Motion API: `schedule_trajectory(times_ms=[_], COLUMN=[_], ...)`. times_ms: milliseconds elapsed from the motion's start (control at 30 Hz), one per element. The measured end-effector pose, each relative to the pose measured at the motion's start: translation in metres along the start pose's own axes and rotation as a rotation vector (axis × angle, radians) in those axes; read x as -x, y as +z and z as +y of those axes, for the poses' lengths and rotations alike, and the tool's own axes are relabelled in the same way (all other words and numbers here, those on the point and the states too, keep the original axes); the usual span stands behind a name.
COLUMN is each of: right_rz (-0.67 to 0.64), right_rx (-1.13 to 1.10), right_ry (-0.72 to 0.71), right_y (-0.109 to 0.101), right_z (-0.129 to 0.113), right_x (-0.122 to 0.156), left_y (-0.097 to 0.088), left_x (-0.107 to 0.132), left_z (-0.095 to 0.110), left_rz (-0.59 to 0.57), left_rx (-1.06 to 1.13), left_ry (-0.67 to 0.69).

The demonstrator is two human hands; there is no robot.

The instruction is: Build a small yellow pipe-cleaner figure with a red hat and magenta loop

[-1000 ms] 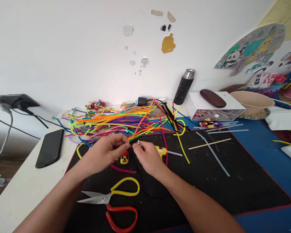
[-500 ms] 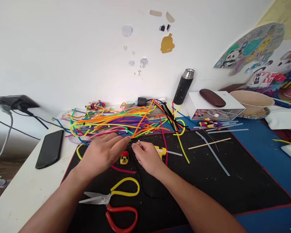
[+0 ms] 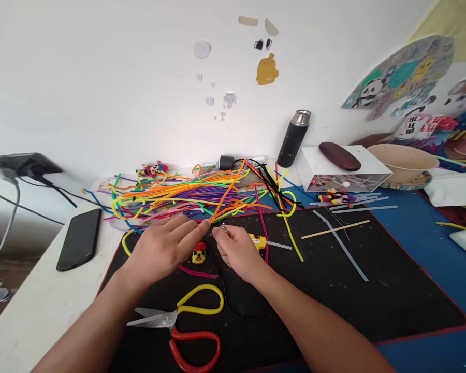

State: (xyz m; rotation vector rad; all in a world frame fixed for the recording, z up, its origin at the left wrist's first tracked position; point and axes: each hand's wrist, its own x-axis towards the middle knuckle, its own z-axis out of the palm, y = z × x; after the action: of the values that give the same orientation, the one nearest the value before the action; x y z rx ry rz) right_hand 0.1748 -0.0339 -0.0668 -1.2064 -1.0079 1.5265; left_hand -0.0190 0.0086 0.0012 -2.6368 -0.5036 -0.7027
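My left hand (image 3: 166, 238) is closed, its fingers pressed together and pointing right, with the tips at the end of an orange pipe cleaner (image 3: 216, 207). Whatever the fingers hold is hidden. Just to the right, my right hand (image 3: 236, 251) is closed on a small silver metal piece (image 3: 224, 228), too small to name more exactly. The fingertips of both hands are close together, slightly apart. Below them, a small yellow fuzzy head with a red top (image 3: 199, 254) lies on the black mat (image 3: 334, 300). A yellow glue gun (image 3: 259, 242) is partly hidden behind my right hand.
Scissors (image 3: 166, 318) with yellow and red handles lie open in front. A heap of coloured pipe cleaners (image 3: 178, 194) spreads behind my hands. A phone (image 3: 79, 239) rests left; a black flask (image 3: 294, 139) and white drawer box (image 3: 344, 176) stand behind. Glue sticks (image 3: 345, 251) lie right.
Both hands stay almost in the same place. The view has shifted very slightly, and the fingers have moved only a little.
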Motion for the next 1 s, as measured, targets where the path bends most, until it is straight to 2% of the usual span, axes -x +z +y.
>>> schedule_trajectory(times_ms=[167,233,300,433,533,700,1000], right_rz=[-0.048,-0.102,-0.165,-0.234,-0.226,-0.197,-0.161], right_rx=[-0.005,-0.016,-0.015,0.038,0.013,-0.089,-0.166], right_ry=[0.001,-0.003,-0.016,-0.035,-0.040,-0.030,-0.017], right_y=[0.002,0.003,0.003,0.004,0.002,0.001,0.002], right_z=[-0.004,-0.007,-0.009,-0.011,-0.011,-0.011,-0.014], right_x=[0.001,0.003,0.006,0.011,0.010,0.006,0.005], left_y=[0.001,0.004,0.007,0.010,0.009,0.006,0.003], left_x=[0.000,-0.001,-0.001,-0.002,-0.002,-0.005,-0.008], left_z=[0.000,0.000,0.000,-0.001,-0.001,0.000,0.000], left_rz=[0.003,0.012,0.029,0.032,0.019,0.009,-0.001], left_rx=[0.000,0.037,0.111,0.333,0.441,0.524,0.569], left_ry=[0.010,-0.040,-0.180,-0.553,-0.701,-0.781,-0.829])
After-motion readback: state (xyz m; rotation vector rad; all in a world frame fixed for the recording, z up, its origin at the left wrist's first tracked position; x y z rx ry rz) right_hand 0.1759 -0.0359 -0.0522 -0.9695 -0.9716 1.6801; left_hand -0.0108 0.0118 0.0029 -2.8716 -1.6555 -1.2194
